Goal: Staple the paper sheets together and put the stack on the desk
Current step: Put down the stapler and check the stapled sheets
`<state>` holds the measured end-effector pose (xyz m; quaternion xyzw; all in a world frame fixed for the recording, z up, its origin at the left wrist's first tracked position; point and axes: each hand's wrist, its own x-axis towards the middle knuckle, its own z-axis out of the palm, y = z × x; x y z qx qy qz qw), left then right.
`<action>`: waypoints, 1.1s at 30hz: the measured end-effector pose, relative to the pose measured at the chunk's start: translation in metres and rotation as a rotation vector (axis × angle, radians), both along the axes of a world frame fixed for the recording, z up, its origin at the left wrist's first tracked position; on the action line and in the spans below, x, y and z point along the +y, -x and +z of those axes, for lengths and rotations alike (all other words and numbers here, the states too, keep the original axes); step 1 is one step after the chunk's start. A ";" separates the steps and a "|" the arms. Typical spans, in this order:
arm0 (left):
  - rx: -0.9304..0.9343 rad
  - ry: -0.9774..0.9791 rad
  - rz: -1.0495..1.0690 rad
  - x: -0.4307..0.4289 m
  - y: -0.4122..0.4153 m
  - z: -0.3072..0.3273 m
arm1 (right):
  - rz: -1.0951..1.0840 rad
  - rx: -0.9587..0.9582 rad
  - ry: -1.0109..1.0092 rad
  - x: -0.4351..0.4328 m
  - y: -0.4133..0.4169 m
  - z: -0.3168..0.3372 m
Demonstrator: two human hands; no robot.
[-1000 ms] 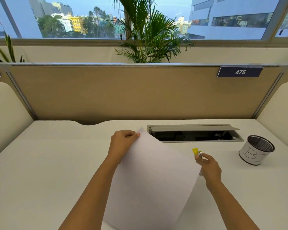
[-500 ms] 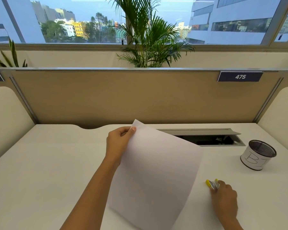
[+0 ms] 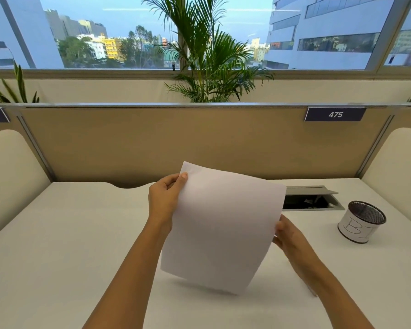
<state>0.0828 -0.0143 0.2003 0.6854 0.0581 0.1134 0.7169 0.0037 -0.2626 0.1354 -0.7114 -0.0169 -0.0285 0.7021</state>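
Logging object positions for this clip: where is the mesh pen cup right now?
In the head view the mesh pen cup stands on the desk at far right, just right of the open cable tray.

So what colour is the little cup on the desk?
The cup is white with black mesh inside, seen in the head view.

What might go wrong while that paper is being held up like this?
The paper hangs above the desk, pinched only at its top left corner by the left hand and at its right edge by the right hand. It already curves, so it might crease, or the sheets could slide out of line.
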 end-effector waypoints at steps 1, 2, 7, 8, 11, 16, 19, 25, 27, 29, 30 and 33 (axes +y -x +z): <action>-0.005 0.013 0.005 0.000 0.002 0.002 | 0.021 -0.004 -0.005 0.006 0.000 0.005; -0.012 0.021 0.012 -0.001 0.003 0.004 | 0.016 -0.006 -0.008 0.010 0.000 0.006; -0.085 0.032 0.044 -0.003 0.016 0.012 | -0.139 -0.018 0.023 0.020 0.001 0.005; -0.095 0.029 0.038 -0.002 0.019 0.013 | -0.162 -0.019 0.018 0.022 0.003 0.005; -0.096 0.030 -0.132 0.007 0.030 0.008 | -0.215 -0.028 -0.009 0.025 0.008 0.007; 0.006 -0.087 -0.410 0.022 0.049 -0.013 | -0.300 -0.048 -0.017 0.024 0.019 0.004; 0.007 -0.105 -0.336 0.024 0.059 -0.022 | -0.305 -0.024 0.028 0.026 0.024 0.001; -0.067 -0.114 -0.189 0.018 0.069 -0.022 | -0.229 -0.029 0.065 0.028 0.033 -0.001; -0.092 -0.075 -0.152 0.015 0.073 -0.021 | -0.227 -0.048 0.058 0.029 0.036 0.000; -0.118 -0.034 -0.118 0.012 0.078 -0.021 | -0.249 -0.073 0.039 0.030 0.039 0.000; -0.129 -0.021 -0.102 0.010 0.080 -0.022 | -0.262 -0.086 0.034 0.031 0.040 0.000; -0.142 -0.014 -0.060 0.005 0.086 -0.034 | -0.287 -0.100 0.039 0.035 0.043 -0.009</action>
